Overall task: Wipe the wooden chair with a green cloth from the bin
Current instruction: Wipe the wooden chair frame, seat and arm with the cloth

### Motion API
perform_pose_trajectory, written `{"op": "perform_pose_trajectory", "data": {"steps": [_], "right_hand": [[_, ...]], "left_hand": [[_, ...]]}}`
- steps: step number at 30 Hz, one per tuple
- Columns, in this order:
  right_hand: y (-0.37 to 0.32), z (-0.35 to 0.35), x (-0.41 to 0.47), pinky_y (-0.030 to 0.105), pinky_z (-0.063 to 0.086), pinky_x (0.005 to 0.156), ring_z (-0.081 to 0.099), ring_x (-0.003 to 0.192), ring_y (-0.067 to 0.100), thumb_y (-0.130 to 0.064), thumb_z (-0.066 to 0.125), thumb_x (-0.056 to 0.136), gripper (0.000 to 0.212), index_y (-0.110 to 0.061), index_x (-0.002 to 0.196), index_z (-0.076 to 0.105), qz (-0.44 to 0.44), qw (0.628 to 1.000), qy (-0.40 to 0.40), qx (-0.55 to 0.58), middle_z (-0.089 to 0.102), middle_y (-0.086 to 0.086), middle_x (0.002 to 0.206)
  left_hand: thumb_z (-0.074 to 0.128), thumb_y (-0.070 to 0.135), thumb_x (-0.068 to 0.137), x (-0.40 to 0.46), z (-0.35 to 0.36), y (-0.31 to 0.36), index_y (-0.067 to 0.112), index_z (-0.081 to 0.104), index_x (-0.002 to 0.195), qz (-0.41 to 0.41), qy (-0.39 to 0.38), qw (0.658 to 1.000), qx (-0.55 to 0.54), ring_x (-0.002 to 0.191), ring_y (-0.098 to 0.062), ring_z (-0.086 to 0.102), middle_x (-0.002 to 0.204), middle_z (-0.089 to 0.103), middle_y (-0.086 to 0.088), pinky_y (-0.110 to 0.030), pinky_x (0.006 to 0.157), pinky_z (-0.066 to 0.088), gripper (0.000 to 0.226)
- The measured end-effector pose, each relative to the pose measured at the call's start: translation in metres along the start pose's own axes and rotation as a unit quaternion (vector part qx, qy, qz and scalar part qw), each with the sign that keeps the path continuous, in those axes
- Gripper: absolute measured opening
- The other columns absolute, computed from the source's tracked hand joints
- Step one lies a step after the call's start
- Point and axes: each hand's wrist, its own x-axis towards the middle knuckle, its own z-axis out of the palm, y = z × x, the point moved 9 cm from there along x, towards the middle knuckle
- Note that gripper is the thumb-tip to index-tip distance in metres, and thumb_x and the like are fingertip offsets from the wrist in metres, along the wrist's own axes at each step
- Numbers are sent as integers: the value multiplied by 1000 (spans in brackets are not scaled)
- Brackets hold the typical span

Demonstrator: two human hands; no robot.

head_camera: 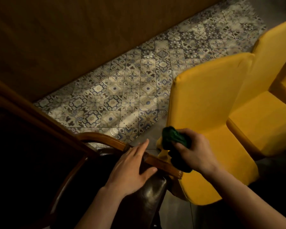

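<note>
Head view looks down on a wooden chair (106, 141) at the lower left, its curved wooden armrest (162, 163) running toward the lower right from the chair's back frame, with a dark leather-like seat cushion (144, 195) beneath it. The left hand (132, 167) lies flat and open on the armrest near its middle, fingers spread and extended, thumb resting on the cushion side; it grips nothing. The right hand (193, 151) is closed around a bunched green cloth (173, 138), which bulges out above the fingers and also hangs below the palm, where its lower fold touches the armrest close to the armrest's free end. Left and right hands sit just beside each other along the armrest, not touching.

Beyond the armrest, directly behind the right hand, stands a yellow upholstered chair (208, 103), its backrest facing the wooden chair; a second yellow chair (267, 109) stands beyond it, farther from the wooden chair. Patterned floor tiles (122, 90) with floral motifs stretch away from the armrest toward the top right, bordered on their far side by a plain brown wooden panel (73, 30). Lighting is dim, and the wooden chair's left portion is lost in shadow
</note>
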Motion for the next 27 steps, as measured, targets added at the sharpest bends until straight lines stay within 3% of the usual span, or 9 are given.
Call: {"op": "perform_pose_trajectory", "data": {"steps": [2, 5, 9, 12, 15, 18, 22, 27], "right_hand": [[-39, 16, 1, 22, 58, 71, 71, 82, 4, -11, 74, 88, 27, -22, 111, 63, -25, 997, -29, 65, 74, -1, 99], [-93, 42, -11, 33, 61, 75, 70, 88, 17, -11, 75, 88, 29, -15, 111, 57, -46, 981, -121, 144, 70, 7, 104], [-157, 58, -39, 31, 61, 78, 69, 94, 16, -8, 79, 84, 49, -9, 121, 48, -117, 939, -260, 193, 62, 16, 117], [-201, 60, -63, 28, 59, 78, 69, 100, 15, -8, 86, 77, 64, -17, 127, 47, -201, 919, -320, 117, 61, 9, 121], [-242, 59, -85, 30, 58, 86, 66, 101, 10, -8, 84, 78, 52, -23, 119, 56, -285, 916, -284, 5, 66, -2, 112], [-279, 54, -110, 24, 57, 78, 66, 91, 3, -8, 77, 83, 33, -30, 102, 62, -345, 911, -222, -52, 70, -9, 98], [-331, 59, -152, 34, 59, 73, 67, 86, 6, -3, 68, 84, 27, -26, 98, 63, -411, 888, -180, -105, 71, -7, 94], [-402, 60, -221, 38, 61, 74, 68, 85, 10, -4, 67, 86, 32, -34, 88, 57, -485, 851, -118, -164, 71, -9, 91]], "left_hand": [[62, 70, 78, -6, -30, 16, 56, -12, 149, 13, 41, 999, -15, 143, -10, 26, 162, 21, 16, -30, 103, 26, 104], [77, 50, 76, -22, -79, 24, 58, -6, 150, -6, 102, 994, -29, 138, -13, 41, 158, 33, 15, -38, 103, 43, 111], [71, 32, 84, -58, -142, 15, 48, 33, 133, -52, 185, 981, 20, 113, -16, 62, 125, 63, 15, -42, 86, 53, 64], [67, 28, 85, -95, -187, 13, 41, 42, 123, -69, 228, 970, 49, 103, -15, 65, 113, 67, 15, -40, 80, 53, 48], [70, 27, 83, -136, -224, 11, 43, 44, 118, -83, 259, 960, 71, 99, -12, 65, 109, 66, 19, -37, 76, 53, 47], [71, 31, 83, -181, -256, 9, 46, 47, 117, -92, 282, 951, 85, 101, -2, 63, 111, 64, 25, -32, 77, 54, 44], [70, 39, 87, -252, -294, 18, 49, 47, 114, -89, 317, 936, 124, 99, 4, 61, 108, 61, 29, -19, 70, 46, 38], [70, 45, 86, -346, -334, 37, 45, 51, 114, -112, 381, 901, 175, 103, -4, 61, 114, 63, 23, -29, 79, 53, 34]]}}
